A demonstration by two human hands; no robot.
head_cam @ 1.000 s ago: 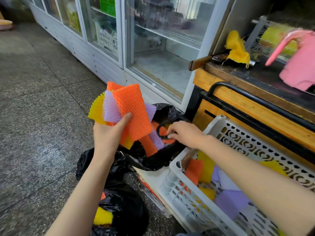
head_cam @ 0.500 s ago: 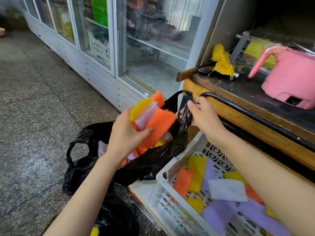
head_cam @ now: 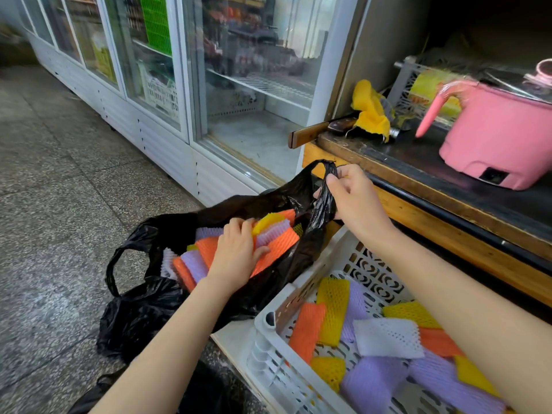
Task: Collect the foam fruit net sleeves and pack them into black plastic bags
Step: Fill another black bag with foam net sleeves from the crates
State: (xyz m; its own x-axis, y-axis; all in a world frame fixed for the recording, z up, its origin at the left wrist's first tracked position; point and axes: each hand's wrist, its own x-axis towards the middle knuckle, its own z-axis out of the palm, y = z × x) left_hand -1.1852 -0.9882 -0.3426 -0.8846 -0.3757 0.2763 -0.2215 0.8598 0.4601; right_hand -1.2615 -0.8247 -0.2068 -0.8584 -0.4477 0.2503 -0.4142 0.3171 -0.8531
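A black plastic bag gapes open on the floor beside a white plastic crate. My left hand is inside the bag's mouth, pressing down on a bundle of orange, purple and yellow foam net sleeves. My right hand pinches the bag's right handle and holds it up. The bag's other handle hangs loose at the left. More foam sleeves in orange, yellow, purple and white lie loose in the crate.
A second black bag sits on the grey stone floor below the first. Glass-door fridges line the back. At the right, a wooden counter carries a pink pot, a yellow cloth and a knife.
My left hand has carried the bundle of sleeves from in front of me down into the bag. My right hand lifted the bag's handle upward and now holds it raised.
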